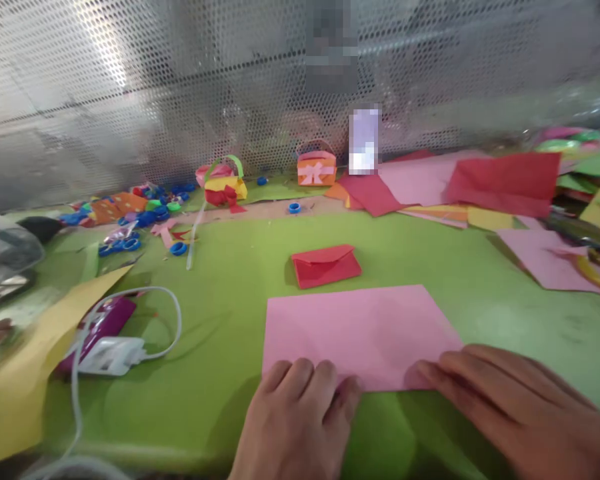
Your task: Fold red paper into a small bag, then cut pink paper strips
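Observation:
A pink sheet of paper [355, 330] lies flat on the green table [220, 300] in front of me. My left hand [300, 420] rests on its near left edge, knuckles bent and fingertips pressed on the paper. My right hand [520, 400] lies flat at the near right corner, fingers stretched out and touching the sheet. Just beyond the pink sheet sits a folded red paper envelope [326, 265].
Loose red, pink and yellow sheets [480, 180] pile at the back right. Small paper baskets [317, 167] and blue rings [130, 230] lie at the back left. A yellow sheet [25, 373], a white charger with cable [113, 353] and a purple device sit at left. Perforated metal wall behind.

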